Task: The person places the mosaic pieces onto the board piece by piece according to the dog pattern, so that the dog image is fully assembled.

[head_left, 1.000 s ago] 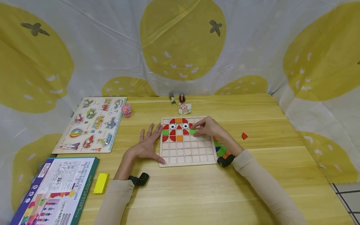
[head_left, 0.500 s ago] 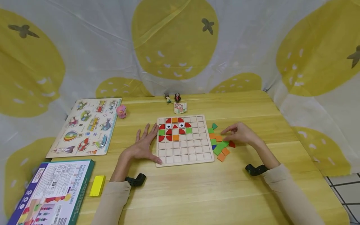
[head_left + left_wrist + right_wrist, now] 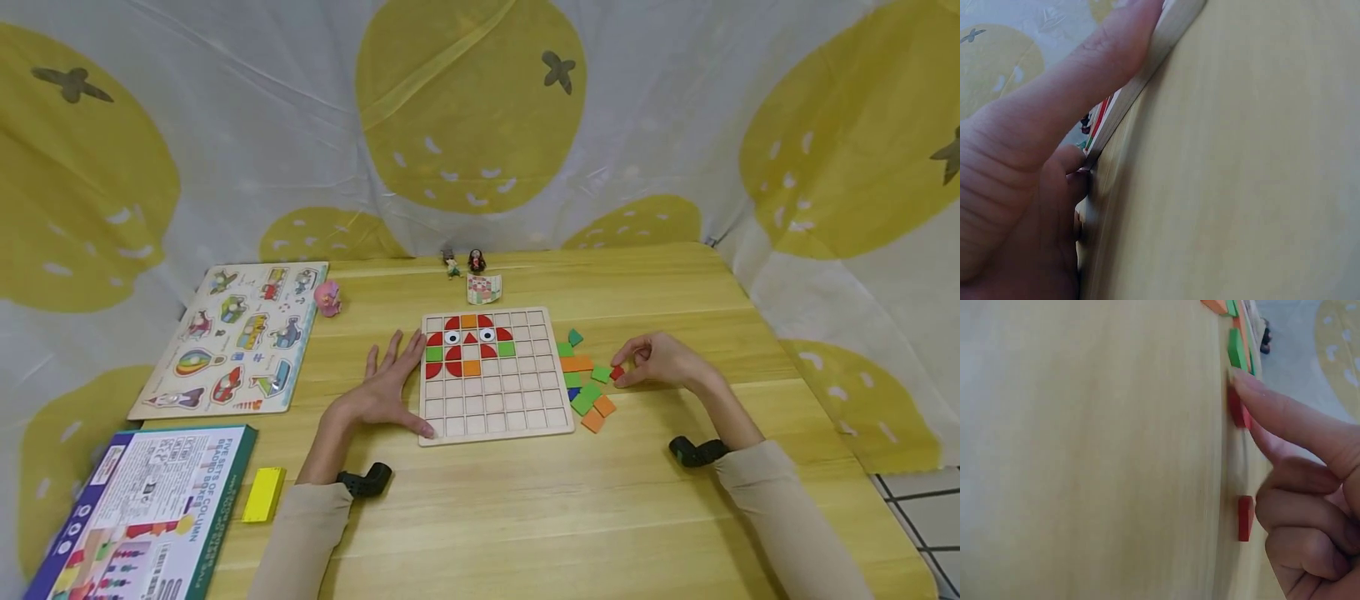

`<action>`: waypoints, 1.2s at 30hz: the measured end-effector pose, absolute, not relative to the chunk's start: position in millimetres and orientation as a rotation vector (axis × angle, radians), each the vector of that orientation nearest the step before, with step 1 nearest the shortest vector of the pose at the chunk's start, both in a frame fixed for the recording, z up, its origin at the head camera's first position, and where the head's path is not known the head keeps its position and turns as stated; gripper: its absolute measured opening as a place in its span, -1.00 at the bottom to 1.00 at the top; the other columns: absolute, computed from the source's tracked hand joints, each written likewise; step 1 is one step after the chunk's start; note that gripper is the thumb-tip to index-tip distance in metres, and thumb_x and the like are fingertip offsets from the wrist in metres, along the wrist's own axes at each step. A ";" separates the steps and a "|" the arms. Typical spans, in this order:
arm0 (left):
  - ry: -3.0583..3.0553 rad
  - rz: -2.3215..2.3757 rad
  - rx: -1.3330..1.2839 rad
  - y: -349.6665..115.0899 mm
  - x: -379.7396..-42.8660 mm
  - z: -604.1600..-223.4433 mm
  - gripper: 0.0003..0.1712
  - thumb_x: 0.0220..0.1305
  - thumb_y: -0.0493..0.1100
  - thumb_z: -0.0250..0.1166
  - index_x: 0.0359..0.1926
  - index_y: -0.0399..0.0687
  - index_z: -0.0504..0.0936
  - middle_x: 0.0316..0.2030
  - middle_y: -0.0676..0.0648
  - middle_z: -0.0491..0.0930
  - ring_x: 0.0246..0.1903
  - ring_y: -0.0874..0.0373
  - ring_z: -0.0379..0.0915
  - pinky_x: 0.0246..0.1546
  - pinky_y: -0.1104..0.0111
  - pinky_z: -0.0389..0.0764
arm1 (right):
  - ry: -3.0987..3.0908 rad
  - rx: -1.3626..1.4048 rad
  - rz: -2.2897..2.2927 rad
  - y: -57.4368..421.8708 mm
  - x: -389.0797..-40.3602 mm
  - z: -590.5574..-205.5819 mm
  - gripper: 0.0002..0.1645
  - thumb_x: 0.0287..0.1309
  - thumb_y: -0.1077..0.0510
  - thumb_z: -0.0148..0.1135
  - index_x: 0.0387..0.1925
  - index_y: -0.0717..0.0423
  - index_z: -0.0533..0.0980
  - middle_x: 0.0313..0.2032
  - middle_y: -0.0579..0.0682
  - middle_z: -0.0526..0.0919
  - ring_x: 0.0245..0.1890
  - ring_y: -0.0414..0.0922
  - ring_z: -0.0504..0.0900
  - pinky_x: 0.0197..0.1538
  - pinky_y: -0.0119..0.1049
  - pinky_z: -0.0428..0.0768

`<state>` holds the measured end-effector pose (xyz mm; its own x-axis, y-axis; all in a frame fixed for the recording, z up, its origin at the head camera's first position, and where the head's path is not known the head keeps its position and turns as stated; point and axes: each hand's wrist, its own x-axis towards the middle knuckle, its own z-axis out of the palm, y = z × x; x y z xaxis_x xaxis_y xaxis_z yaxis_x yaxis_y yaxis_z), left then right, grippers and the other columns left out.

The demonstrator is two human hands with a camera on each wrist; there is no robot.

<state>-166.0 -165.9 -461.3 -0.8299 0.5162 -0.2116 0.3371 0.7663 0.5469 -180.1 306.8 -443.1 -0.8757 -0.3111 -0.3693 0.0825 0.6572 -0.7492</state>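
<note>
A square wooden grid board (image 3: 495, 403) lies mid-table, with red, orange and green tiles and two eye tiles set in its upper left cells. My left hand (image 3: 381, 392) is spread along the board's left side, thumb at the lower left corner and fingertips at the upper edge. Right of the board my right hand (image 3: 660, 363) pinches a red tile (image 3: 1235, 407) between thumb and index finger, low over the table. Its other fingers are curled in. A second red tile (image 3: 1245, 518) lies below that hand in the right wrist view, hidden from the head view.
Between board and right hand lie loose orange, blue and green tiles (image 3: 586, 399). Behind the board are a small pattern card (image 3: 483, 289) and two figurines (image 3: 476, 261). At left are a picture puzzle board (image 3: 217, 342), pink toy (image 3: 327, 298), yellow block (image 3: 263, 495) and box (image 3: 150, 508).
My right hand has left the board, moved right to the loose tiles and now pinches a red one. A green tile there sits apart from the others. My left hand stays at the board.
</note>
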 end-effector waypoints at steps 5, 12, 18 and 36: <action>2.612 0.715 0.653 -166.5 -166.1 -462.5 0.69 -0.43 0.40 0.57 0.54 0.00 -0.34 0.55 -0.05 -0.45 0.50 -0.15 -0.73 0.39 -0.22 -0.57 | 2.502 -0.132 -1.143 309.8 -186.0 -442.8 -0.54 -0.10 0.07 0.53 -0.14 0.18 0.63 -0.69 -0.14 0.38 -0.67 -0.27 0.25 -0.54 -0.40 0.28; 2.613 0.710 0.651 -166.9 -166.6 -462.5 0.69 -0.43 0.39 0.57 0.54 -0.02 -0.33 0.55 -0.07 -0.45 0.50 -0.16 -0.73 0.39 -0.22 -0.58 | 2.533 -0.125 -1.083 310.9 -187.8 -442.4 -0.57 -0.09 0.04 0.52 -0.21 0.20 0.62 -0.61 -0.05 0.48 -0.61 -0.23 0.34 -0.50 -0.39 0.36; 2.611 0.719 0.647 -166.8 -167.2 -464.0 0.68 -0.41 0.40 0.56 0.54 -0.02 -0.34 0.55 -0.07 -0.44 0.50 -0.16 -0.72 0.39 -0.23 -0.57 | 2.572 -0.069 -1.077 310.2 -188.7 -443.3 -0.56 -0.11 -0.01 0.53 -0.21 0.15 0.63 -0.63 -0.07 0.50 -0.62 -0.21 0.34 -0.49 -0.37 0.35; 2.615 0.714 0.646 -166.4 -165.9 -461.2 0.68 -0.42 0.39 0.57 0.54 -0.03 -0.32 0.55 -0.06 -0.43 0.50 -0.18 -0.70 0.39 -0.21 -0.58 | 2.470 -0.051 -1.378 234.1 -185.0 -437.0 -0.61 -0.15 0.00 0.56 -0.26 0.09 0.67 -0.74 -0.17 0.15 -0.70 -0.22 0.11 -0.58 -0.37 0.13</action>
